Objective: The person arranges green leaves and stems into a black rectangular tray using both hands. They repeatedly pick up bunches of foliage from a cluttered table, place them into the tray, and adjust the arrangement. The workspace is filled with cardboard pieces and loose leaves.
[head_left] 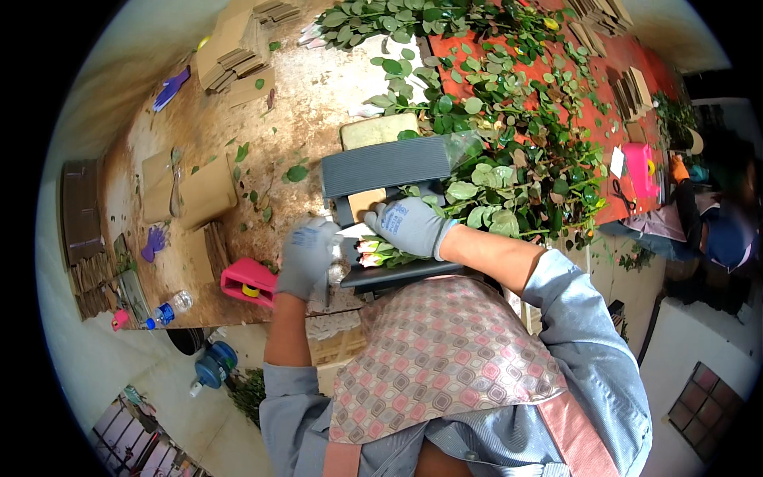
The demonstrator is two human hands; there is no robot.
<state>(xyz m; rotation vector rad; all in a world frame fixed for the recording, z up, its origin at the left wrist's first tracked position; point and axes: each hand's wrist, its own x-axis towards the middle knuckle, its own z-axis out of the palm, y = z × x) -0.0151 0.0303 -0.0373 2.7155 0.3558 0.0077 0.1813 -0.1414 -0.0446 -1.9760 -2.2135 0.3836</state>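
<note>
Pinching a flat white piece (354, 230) in the gray-gloved right hand (409, 226), probably steadying it over the pink-tipped white rosebuds (369, 253). Holding the gray-gloved left hand (308, 253) just beside them, with fingertips hidden, leaving its grip impossible to tell. Keeping the rosebuds between the panels of a dark gray ribbed stand (385, 167), likely for lining up the heads, with a tan cardboard piece (364, 204) beyond. Having a hot-pink plastic tape dispenser (248, 281) near the left hand on the worn brown tabletop (306, 103), presumably for easy reach. Having green leafy stems (509, 175) strewn rightward. Hiding the rosebuds' lower ends under the right hand; losing a shadowed co-worker (719, 238) at far right.
</note>
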